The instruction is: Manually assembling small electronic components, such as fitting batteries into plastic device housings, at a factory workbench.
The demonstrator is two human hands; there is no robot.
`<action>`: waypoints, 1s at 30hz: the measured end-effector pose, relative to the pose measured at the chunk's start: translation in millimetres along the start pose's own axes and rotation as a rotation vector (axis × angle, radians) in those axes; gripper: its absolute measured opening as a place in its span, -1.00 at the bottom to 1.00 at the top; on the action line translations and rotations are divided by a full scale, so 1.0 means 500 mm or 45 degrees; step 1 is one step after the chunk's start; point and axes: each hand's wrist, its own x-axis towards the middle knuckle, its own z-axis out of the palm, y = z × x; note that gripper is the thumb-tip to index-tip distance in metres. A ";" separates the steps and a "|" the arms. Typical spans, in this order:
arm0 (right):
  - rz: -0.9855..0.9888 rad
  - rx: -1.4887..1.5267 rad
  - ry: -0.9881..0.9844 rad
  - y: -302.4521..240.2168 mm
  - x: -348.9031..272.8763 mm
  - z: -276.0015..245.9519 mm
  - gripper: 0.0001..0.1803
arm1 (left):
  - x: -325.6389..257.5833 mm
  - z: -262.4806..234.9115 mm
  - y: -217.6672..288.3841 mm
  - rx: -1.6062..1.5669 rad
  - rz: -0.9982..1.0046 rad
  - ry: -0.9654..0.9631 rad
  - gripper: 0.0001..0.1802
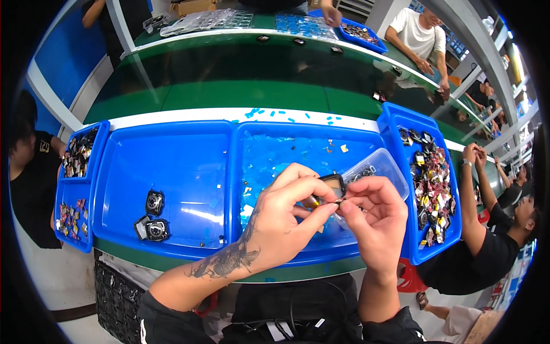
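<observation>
I am looking at a small dark square part [334, 184] with a framed face, held up above the middle blue tray [309, 143], just in front of a clear plastic tub [382, 166] lying in that tray. My left hand [286, 215] is pinching the part from its near-left side, thumb and forefinger closed tight on its lower edge. My right hand [372, 215] is closing in from the other side, its fingers [350, 202] curled narrow and nipping something tiny at the part's lower right corner (too small for me to tell what it is). So the part is sitting between both hands, slightly closer to the left, its flat face tilted up toward me and its top edge leaning away toward the tub.

Outward from there: the left blue tray [172, 155] is holding three dark round-lensed modules [153, 221] near its front edge. A blue bin on the right [401, 117] is heaped with small mixed pieces, and another on the far left [86, 189] holds more. Other people are working at both ends of the bench and across the green conveyor [229, 86].
</observation>
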 end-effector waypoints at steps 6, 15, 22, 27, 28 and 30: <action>-0.144 -0.263 -0.050 -0.006 -0.008 -0.010 -0.72 | -0.014 0.004 0.001 -0.086 0.047 0.070 -0.86; -0.040 -0.124 -0.215 0.000 -0.018 -0.025 -0.86 | -0.025 0.004 -0.003 -0.113 -0.044 -0.029 -0.84; 0.145 0.070 -0.196 -0.013 -0.004 -0.054 -0.90 | 0.008 0.009 0.000 -0.035 0.021 -0.150 -0.90; 0.051 -0.081 -0.169 -0.001 -0.014 -0.034 -0.85 | -0.001 -0.001 0.001 -0.081 -0.179 -0.182 -0.89; 0.115 0.009 -0.134 -0.001 -0.018 -0.030 -0.81 | -0.003 -0.003 -0.001 -0.135 -0.225 -0.196 -0.89; 0.165 0.166 -0.085 -0.012 -0.018 -0.025 -0.71 | -0.003 -0.002 -0.010 -0.164 -0.245 -0.223 -0.88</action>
